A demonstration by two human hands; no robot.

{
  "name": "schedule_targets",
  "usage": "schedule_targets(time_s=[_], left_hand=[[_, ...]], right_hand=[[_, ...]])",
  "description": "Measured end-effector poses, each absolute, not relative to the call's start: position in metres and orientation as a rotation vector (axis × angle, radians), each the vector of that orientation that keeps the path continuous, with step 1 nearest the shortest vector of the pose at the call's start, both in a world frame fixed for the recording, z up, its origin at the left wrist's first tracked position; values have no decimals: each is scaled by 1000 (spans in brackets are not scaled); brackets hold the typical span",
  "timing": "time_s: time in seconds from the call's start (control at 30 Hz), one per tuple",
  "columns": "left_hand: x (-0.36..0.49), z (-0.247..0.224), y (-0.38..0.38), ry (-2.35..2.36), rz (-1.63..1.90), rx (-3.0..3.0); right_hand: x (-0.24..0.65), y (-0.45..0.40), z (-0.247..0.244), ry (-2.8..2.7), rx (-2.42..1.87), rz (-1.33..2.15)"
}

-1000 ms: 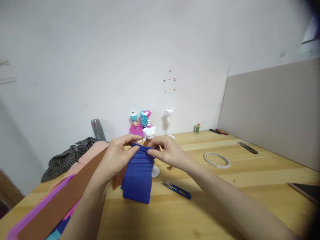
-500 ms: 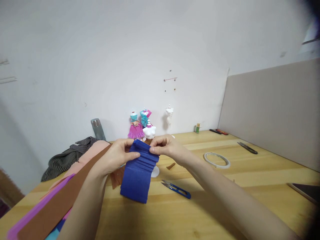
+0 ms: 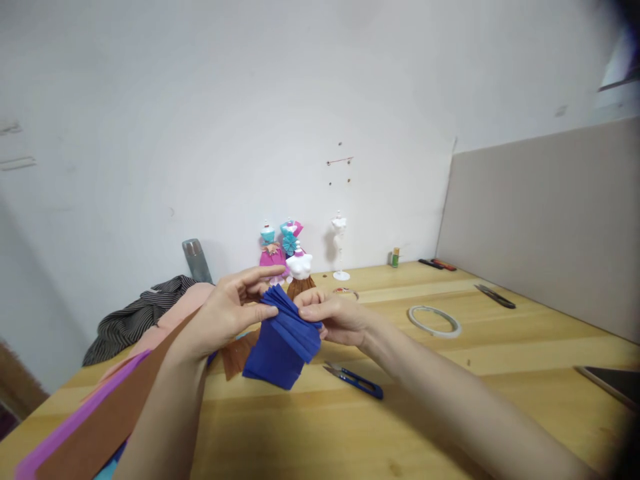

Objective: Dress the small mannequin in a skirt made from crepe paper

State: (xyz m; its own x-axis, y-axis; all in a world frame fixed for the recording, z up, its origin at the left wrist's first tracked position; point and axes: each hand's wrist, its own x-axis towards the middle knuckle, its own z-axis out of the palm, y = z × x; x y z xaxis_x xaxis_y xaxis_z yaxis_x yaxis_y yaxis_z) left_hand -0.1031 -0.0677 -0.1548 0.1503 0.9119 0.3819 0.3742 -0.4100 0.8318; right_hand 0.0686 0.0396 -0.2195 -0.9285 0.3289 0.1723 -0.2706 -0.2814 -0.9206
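Note:
Between my hands, above the table, is a piece of blue crepe paper [image 3: 275,357], its upper part gathered into narrow pleats and its lower part hanging flat. My left hand [image 3: 233,307] pinches the pleats at the upper left edge between thumb and fingers. On the right side, my right hand [image 3: 333,317] grips the folds, thumb on top and the other fingers behind the paper. Just behind the paper stands a small white mannequin [image 3: 300,265] with a brown pleated skirt. Blue thread snips [image 3: 355,382] lie on the table below my right hand.
Sheets of coloured paper [image 3: 107,423] lie under my left forearm, beside striped cloth [image 3: 137,320]. Dressed mannequins [image 3: 269,235] and a bare one [image 3: 339,233] stand by the wall. A tape roll [image 3: 434,321], scissors [image 3: 495,295] and a bottle [image 3: 197,260] are on the table [image 3: 280,440].
The pleats are bunched closer and fan out at the top. My right hand has shifted slightly down, tilting the paper, and more of the brown-skirted mannequin shows.

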Motion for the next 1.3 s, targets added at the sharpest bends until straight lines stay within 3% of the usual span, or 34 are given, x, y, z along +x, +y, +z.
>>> schedule_targets(time_s=[0.47,1.3], left_hand=[[-109,-150,-82,1368,1041,2715],[-109,-145,-83,1457,898,2773]], right_hand=[[66,36,-224,-1653,-14,2321],[66,34,-224,-1639,-29,2387]])
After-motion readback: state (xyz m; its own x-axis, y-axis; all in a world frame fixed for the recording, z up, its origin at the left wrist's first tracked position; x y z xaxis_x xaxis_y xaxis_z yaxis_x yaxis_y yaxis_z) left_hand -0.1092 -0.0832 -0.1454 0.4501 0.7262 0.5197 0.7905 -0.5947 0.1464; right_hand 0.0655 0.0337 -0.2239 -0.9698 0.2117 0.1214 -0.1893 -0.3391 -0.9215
